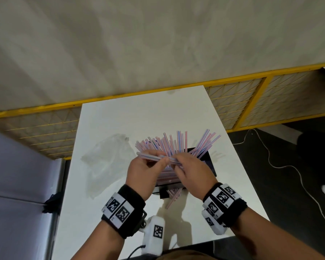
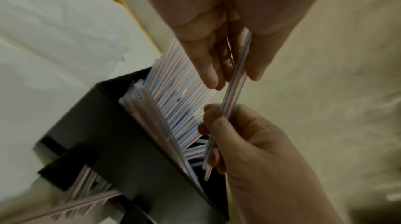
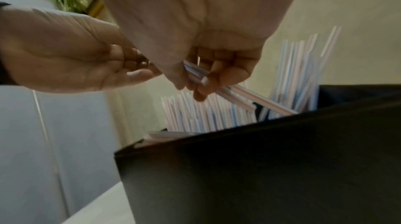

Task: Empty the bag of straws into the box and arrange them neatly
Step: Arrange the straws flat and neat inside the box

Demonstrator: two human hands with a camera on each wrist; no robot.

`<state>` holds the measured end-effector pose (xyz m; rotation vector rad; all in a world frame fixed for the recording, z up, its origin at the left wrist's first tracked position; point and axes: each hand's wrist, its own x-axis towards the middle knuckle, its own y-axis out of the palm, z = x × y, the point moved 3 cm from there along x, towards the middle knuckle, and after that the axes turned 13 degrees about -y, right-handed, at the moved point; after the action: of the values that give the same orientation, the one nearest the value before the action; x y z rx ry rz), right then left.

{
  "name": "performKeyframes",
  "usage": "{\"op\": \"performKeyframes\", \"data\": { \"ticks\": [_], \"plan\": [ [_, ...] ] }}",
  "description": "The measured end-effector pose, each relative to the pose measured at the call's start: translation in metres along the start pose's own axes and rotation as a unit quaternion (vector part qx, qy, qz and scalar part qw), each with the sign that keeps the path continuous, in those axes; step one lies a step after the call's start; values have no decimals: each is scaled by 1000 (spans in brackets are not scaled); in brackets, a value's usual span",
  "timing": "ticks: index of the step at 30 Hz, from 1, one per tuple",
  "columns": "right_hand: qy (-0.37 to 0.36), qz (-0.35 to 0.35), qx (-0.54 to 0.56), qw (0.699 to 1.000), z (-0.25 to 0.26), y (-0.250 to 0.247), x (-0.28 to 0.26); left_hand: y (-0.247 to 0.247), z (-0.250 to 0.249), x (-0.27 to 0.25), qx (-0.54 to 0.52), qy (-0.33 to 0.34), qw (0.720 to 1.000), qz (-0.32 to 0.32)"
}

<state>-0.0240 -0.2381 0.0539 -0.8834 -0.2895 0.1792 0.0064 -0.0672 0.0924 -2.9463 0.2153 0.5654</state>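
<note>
A black box [image 1: 208,160] stands on the white table [image 1: 139,119], with many pink-and-blue striped straws [image 1: 169,143] fanned upright inside it. Just above the box, both hands hold a small bundle of straws [image 1: 154,156] lying crosswise. My left hand [image 1: 155,162] pinches its left part between thumb and fingers. My right hand [image 1: 178,165] grips the right part with curled fingers. The left wrist view shows the bundle [image 2: 234,87] running between both hands beside the box [image 2: 97,124]. The empty clear bag [image 1: 105,158] lies crumpled left of the box.
A few loose straws [image 1: 174,198] lie on the table at the box's near side. A yellow mesh fence [image 1: 251,102] runs behind the table. A white cable [image 1: 281,166] lies on the dark floor to the right.
</note>
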Motion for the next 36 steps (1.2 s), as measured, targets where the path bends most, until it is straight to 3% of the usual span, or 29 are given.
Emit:
{"op": "performKeyframes", "data": {
  "ticks": [5, 9, 11, 14, 19, 22, 27, 31, 36],
  "plan": [
    [82, 82, -77, 990, -38, 12, -13, -3, 27, 15, -14, -45, 998, -45],
    [18, 65, -111, 992, -40, 17, -24, -11, 41, 22, 77, -41, 993, -85],
    [-2, 72, -98, 993, -36, 24, -29, -10, 46, 21, 119, -37, 990, -71],
    [0, 114, -102, 988, -35, 37, -33, -3, 52, 20, 176, -30, 983, -44],
    [25, 127, -135, 982, -35, 38, -29, 1, 59, 20, 286, -2, 957, -45],
    [44, 140, -151, 978, -36, 36, -24, -6, 57, 23, 283, 11, 956, -81],
    [14, 121, -123, 985, -22, 31, -7, -25, 57, 45, 182, -69, 967, -163],
    [-11, 100, -62, 993, -3, 30, 10, -33, 63, 68, 231, -138, 956, -118],
    [9, 101, 19, 995, 12, 37, 29, -34, 66, 80, 243, -110, 960, -89]
  ]
}}
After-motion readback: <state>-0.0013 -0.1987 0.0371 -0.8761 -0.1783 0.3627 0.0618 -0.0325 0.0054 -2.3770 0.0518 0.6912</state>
